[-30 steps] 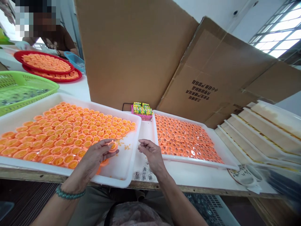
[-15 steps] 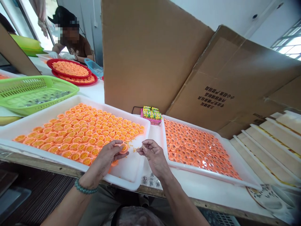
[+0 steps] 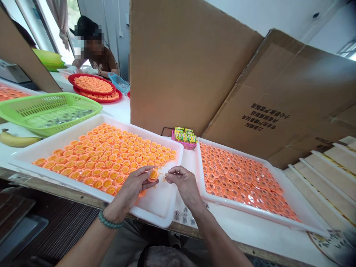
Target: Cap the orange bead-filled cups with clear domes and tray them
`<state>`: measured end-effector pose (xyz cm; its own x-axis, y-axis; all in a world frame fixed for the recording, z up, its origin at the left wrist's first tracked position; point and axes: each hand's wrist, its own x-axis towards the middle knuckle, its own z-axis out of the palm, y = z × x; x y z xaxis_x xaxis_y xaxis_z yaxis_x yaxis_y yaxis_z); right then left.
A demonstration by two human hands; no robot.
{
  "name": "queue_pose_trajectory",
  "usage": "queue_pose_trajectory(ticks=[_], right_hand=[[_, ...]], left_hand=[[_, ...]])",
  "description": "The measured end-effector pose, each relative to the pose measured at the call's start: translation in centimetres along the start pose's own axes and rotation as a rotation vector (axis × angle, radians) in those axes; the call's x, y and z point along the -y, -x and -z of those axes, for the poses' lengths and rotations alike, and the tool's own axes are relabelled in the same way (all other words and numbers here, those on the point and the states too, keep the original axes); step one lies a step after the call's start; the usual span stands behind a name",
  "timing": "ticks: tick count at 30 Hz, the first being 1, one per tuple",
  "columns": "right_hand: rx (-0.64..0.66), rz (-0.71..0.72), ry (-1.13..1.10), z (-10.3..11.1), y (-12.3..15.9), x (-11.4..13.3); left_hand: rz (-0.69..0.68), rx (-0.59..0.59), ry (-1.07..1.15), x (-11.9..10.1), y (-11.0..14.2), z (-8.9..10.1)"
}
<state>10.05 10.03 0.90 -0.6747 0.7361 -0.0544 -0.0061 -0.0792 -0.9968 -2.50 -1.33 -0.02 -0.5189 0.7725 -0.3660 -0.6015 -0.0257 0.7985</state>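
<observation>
Clamps a small, round orange plastic cup (image 3: 153,175) in the left hand (image 3: 131,190) — pinches right hand (image 3: 185,185) together, cannot tell on what — above a smooth white rectangular plastic tray (image 3: 156,204).

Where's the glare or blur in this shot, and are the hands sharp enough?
Head view: daylight washes out the window; white glints sit on the cups in the right tray; the patterned plate fades into a dark, smeared corner. Head view, center: left hand and right hand look reasonably sharp.
</observation>
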Motion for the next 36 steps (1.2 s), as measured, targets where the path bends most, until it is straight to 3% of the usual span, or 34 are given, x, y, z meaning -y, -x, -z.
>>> queue_pose_trajectory(ticks=[6,23,29,36], right_hand=[[0.003,0.002,0.128,-1.2,-0.8,0.1],[0.112,0.002,0.169,-2.9,-2.5,0.4],[0.066,0.013,0.166,-3.3,-2.1,0.1],[0.0,0.213,0.361,-3.6,-1.4,0.1]], left_hand=[[-0.026,-0.012,0.066,-0.2,0.0,-0.2],[-0.079,-0.058,0.002,0.4,-0.5,0.1],[-0.09,-0.076,-0.035,0.3,-0.5,0.1],[-0.122,-0.065,-0.04,0.5,-0.4,0.0]])
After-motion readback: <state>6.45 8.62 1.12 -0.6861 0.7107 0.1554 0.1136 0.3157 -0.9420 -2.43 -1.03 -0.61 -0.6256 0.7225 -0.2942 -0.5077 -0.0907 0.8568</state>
